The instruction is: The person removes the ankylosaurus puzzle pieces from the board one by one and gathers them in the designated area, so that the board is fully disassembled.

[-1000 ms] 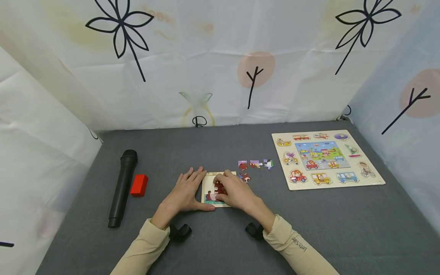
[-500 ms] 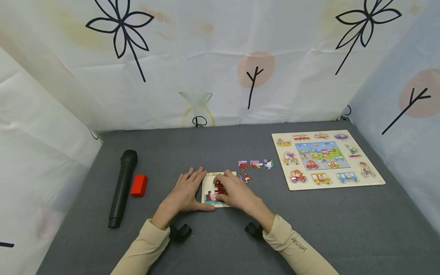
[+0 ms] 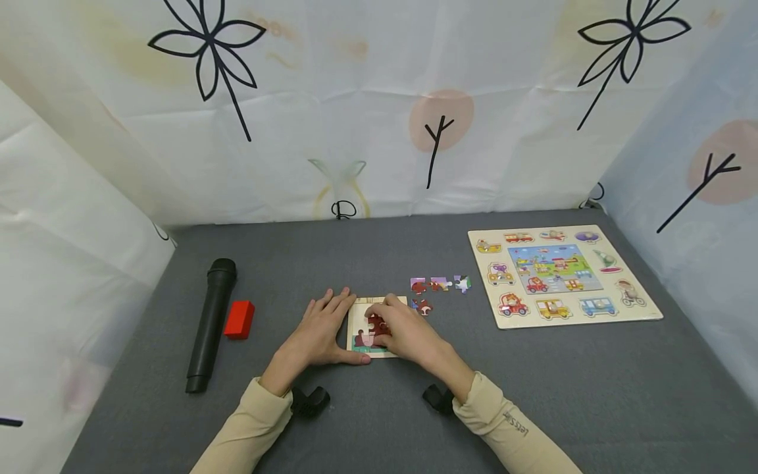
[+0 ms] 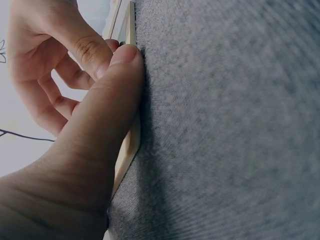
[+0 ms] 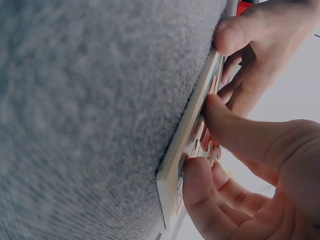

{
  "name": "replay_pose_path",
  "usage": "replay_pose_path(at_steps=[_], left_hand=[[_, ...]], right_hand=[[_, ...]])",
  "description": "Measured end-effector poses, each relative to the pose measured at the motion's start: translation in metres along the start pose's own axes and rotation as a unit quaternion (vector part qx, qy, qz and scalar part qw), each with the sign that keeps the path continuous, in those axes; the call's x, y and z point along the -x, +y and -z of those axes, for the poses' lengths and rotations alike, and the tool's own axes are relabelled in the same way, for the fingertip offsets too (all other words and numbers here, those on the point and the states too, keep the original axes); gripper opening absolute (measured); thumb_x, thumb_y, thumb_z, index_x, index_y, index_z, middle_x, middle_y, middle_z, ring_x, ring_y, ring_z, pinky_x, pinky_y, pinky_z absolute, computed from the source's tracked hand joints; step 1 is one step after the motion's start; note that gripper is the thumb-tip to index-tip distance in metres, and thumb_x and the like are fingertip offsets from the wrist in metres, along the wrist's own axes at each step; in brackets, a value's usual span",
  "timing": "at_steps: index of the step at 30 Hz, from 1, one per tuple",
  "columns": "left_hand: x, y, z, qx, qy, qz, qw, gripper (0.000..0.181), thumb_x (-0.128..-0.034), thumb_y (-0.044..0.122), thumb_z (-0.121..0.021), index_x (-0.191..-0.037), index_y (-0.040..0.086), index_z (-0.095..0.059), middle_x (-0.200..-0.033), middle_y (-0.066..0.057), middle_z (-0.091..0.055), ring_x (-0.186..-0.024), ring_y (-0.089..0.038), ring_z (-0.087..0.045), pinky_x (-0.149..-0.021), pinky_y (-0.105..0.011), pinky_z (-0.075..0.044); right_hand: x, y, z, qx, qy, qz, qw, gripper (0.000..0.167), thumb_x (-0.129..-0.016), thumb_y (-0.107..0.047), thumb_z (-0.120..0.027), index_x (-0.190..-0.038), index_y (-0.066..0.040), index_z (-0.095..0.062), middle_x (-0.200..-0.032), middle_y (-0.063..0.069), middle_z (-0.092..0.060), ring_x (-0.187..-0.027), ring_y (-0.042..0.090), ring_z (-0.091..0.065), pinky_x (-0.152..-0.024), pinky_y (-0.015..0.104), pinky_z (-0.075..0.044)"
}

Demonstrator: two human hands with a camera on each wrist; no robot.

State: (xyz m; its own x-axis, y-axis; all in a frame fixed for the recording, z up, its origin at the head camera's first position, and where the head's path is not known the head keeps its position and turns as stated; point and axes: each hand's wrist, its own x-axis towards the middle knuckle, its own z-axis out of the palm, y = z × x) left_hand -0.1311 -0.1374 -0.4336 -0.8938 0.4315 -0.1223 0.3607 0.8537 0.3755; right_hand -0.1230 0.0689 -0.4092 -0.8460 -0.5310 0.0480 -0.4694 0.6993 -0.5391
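Note:
A small wooden jigsaw board (image 3: 358,309) with a pale rim lies flat at the middle of the table, partly filled with brown and pink pieces. My left hand (image 3: 320,332) rests along its left side with fingers spread, the thumb at the near left corner. Over the board's right half, my right hand (image 3: 408,334) pinches a brownish puzzle piece (image 5: 206,139) between thumb and fingers; in the right wrist view the piece is tilted at the board's surface. The right hand hides much of the board. Several loose puzzle pieces (image 3: 439,283) lie beyond the right hand.
A larger wooden vehicle puzzle board (image 3: 491,316) lies at the back right. On the left are a black microphone (image 3: 211,326) and a red block (image 3: 239,320) beside it. White printed cloth (image 3: 379,164) hangs behind the grey table (image 3: 331,257).
Very little differs: the right hand's fingers shift slightly over the board. The left hand, board and loose pieces stay in place.

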Motion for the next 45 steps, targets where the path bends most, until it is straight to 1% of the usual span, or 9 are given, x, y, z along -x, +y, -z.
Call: replay_pose_path(at_steps=[6, 8, 14, 18, 22, 25, 29, 35, 45], left_hand=[[-0.001, 0.0, 0.0, 0.003, -0.003, 0.005, 1.0, 0.118, -0.0696, 0.064, -0.087, -0.158, 0.005, -0.035, -0.166, -0.02, -0.032, -0.154, -0.051, -0.025, -0.12, -0.073, -0.023], [-0.001, 0.0, 0.0, 0.004, -0.004, 0.005, 1.0, 0.118, -0.0697, 0.064, -0.087, -0.158, 0.005, -0.035, -0.166, -0.02, -0.032, -0.154, -0.051, -0.025, -0.12, -0.073, -0.023], [-0.001, 0.0, -0.001, 0.007, -0.003, 0.005, 1.0, 0.118, -0.0697, 0.064, -0.087, -0.158, 0.006, -0.035, -0.166, -0.02, -0.032, -0.154, -0.051, -0.025, -0.12, -0.073, -0.023], [-0.001, -0.001, -0.001, 0.008, -0.003, 0.003, 1.0, 0.117, -0.0701, 0.063, -0.087, -0.158, 0.005, -0.035, -0.166, -0.02, -0.032, -0.154, -0.051, -0.025, -0.12, -0.073, -0.023], [0.0, -0.001, -0.001, 0.007, -0.004, 0.004, 1.0, 0.117, -0.0704, 0.063, -0.087, -0.159, 0.006, -0.035, -0.166, -0.02, -0.032, -0.154, -0.05, -0.026, -0.12, -0.073, -0.023], [0.0, -0.001, -0.001, 0.005, -0.004, 0.005, 1.0, 0.117, -0.0704, 0.064, -0.086, -0.159, 0.006, -0.035, -0.166, -0.02, -0.032, -0.154, -0.05, -0.026, -0.12, -0.073, -0.023], [0.0, 0.0, 0.0, 0.003, -0.004, 0.006, 1.0, 0.118, -0.0704, 0.064, -0.086, -0.159, 0.005, -0.035, -0.166, -0.02, -0.032, -0.154, -0.05, -0.026, -0.12, -0.073, -0.023], [0.0, -0.001, -0.001, 0.003, -0.006, 0.007, 1.0, 0.118, -0.0704, 0.063, -0.086, -0.159, 0.005, -0.034, -0.166, -0.021, -0.032, -0.154, -0.05, -0.025, -0.12, -0.073, -0.023], [0.0, -0.001, -0.001, -0.002, -0.003, 0.004, 1.0, 0.119, -0.0699, 0.064, -0.086, -0.158, 0.004, -0.035, -0.166, -0.02, -0.032, -0.154, -0.05, -0.026, -0.12, -0.072, -0.023]], right_hand=[[0.0, 0.0, 0.002, -0.004, -0.007, -0.004, 1.0, 0.032, -0.087, 0.006, -0.074, -0.117, -0.004, -0.072, -0.1, 0.011, -0.059, -0.078, 0.016, -0.054, -0.07, 0.031, -0.05], [0.0, 0.0, 0.002, -0.004, -0.009, -0.003, 0.9999, 0.032, -0.088, 0.007, -0.072, -0.118, -0.004, -0.072, -0.099, 0.011, -0.059, -0.077, 0.016, -0.053, -0.068, 0.029, -0.049], [0.0, 0.001, 0.002, -0.01, -0.008, -0.009, 0.9999, 0.032, -0.09, 0.005, -0.071, -0.12, -0.006, -0.072, -0.099, 0.01, -0.059, -0.076, 0.015, -0.054, -0.065, 0.027, -0.048], [0.002, 0.002, 0.002, -0.003, -0.001, -0.013, 0.9999, 0.031, -0.093, 0.003, -0.07, -0.123, -0.006, -0.072, -0.102, 0.01, -0.06, -0.078, 0.015, -0.056, -0.063, 0.026, -0.047], [0.005, 0.005, 0.007, 0.006, 0.003, -0.014, 0.9999, 0.032, -0.094, 0.003, -0.067, -0.125, -0.007, -0.071, -0.106, 0.009, -0.061, -0.077, 0.014, -0.054, -0.062, 0.024, -0.044], [0.007, 0.008, 0.011, 0.005, 0.007, -0.018, 0.9998, 0.033, -0.094, 0.002, -0.069, -0.126, -0.007, -0.071, -0.106, 0.009, -0.061, -0.076, 0.013, -0.053, -0.061, 0.022, -0.043], [0.01, 0.013, 0.017, 0.009, 0.011, -0.023, 0.9996, 0.034, -0.093, 0.001, -0.071, -0.126, -0.008, -0.071, -0.105, 0.009, -0.061, -0.076, 0.014, -0.055, -0.06, 0.023, -0.044], [0.016, 0.024, 0.027, 0.022, 0.014, -0.041, 0.9988, 0.033, -0.093, 0.002, -0.07, -0.125, -0.008, -0.072, -0.107, 0.009, -0.061, -0.08, 0.016, -0.058, -0.064, 0.027, -0.046], [0.031, 0.054, 0.052, 0.037, 0.023, -0.069, 0.9967, 0.036, -0.095, 0.002, -0.067, -0.13, -0.008, -0.069, -0.112, 0.014, -0.062, -0.081, 0.018, -0.056, -0.064, 0.029, -0.044]])
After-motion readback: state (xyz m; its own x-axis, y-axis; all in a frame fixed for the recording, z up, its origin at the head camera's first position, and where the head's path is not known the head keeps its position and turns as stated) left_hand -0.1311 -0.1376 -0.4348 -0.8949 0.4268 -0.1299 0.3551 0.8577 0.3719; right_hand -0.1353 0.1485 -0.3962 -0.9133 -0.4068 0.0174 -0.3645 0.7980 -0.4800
